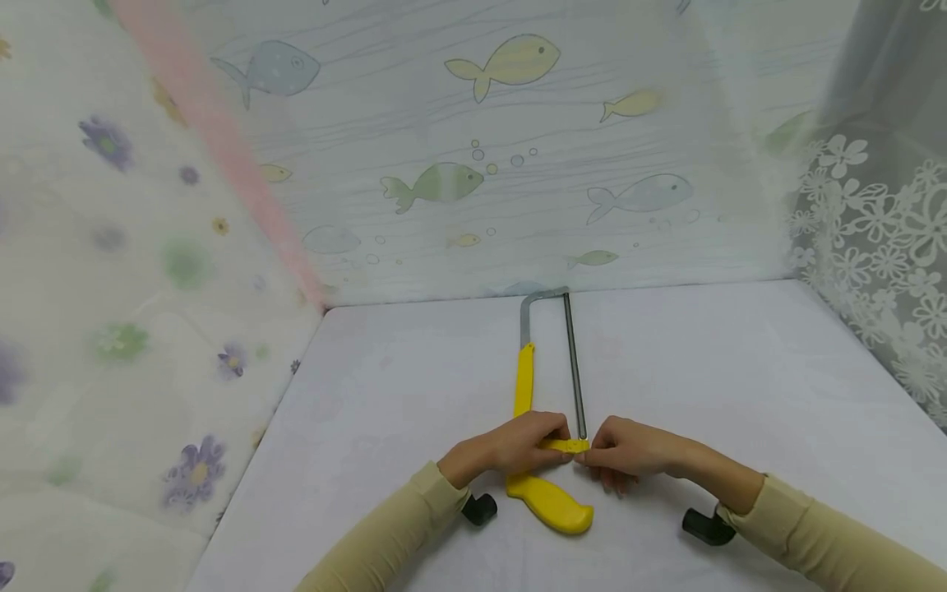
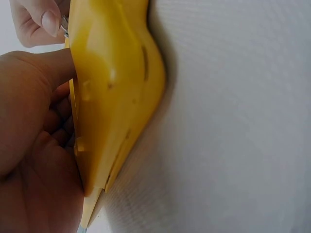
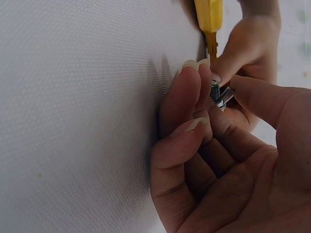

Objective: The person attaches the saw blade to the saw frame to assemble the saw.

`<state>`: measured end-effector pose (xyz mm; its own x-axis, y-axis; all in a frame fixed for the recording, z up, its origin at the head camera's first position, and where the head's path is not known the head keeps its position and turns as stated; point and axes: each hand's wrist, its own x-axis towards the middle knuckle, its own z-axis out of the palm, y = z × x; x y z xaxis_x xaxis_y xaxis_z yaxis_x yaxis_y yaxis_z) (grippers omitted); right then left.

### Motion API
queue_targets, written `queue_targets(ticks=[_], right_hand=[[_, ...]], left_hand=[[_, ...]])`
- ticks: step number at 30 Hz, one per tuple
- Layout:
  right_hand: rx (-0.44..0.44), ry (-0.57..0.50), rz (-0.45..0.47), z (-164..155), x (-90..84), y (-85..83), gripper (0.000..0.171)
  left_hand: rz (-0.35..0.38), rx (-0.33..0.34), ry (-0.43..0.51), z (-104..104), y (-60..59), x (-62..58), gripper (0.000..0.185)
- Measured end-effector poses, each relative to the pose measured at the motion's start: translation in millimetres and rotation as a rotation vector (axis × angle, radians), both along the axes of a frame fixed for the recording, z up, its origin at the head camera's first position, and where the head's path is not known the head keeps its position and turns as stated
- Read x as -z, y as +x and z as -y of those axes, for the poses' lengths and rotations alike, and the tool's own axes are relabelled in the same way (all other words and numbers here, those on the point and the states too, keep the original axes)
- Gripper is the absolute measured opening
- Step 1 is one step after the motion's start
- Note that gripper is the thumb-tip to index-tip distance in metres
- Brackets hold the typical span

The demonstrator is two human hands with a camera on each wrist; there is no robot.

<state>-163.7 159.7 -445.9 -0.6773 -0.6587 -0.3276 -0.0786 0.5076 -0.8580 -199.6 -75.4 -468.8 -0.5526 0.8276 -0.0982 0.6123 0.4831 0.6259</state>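
Note:
A hacksaw with a yellow handle [image 1: 549,501] and grey metal frame [image 1: 543,321] lies on the white table [image 1: 740,370], blade [image 1: 575,370] pointing away from me. My left hand [image 1: 518,444] grips the yellow handle [image 2: 112,92] just behind the blade end. My right hand [image 1: 621,452] pinches the small metal screw nut [image 3: 218,94] at the near end of the blade, between thumb and fingertips [image 3: 194,68]. The nut sits at the tip of the yellow frame piece [image 3: 210,19].
Fish-patterned fabric [image 1: 503,148] hangs behind the table, flowered fabric [image 1: 111,288] to the left, and lace curtain [image 1: 880,247] to the right. Black wrist camera mounts [image 1: 706,526] sit near both sleeves.

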Motion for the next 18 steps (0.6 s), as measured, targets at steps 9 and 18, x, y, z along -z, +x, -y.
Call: queue_targets(ticks=[9,18], right_hand=[[-0.013,0.009,-0.011,-3.9,-0.4,-1.4,0.04],[-0.038,0.001,-0.027,-12.3,-1.4,-3.2,0.028]], left_hand=[[0.004,-0.002,-0.004,0.6,0.1,1.6,0.011],[-0.004,-0.007,-0.016,0.5,0.3,0.2,0.012]])
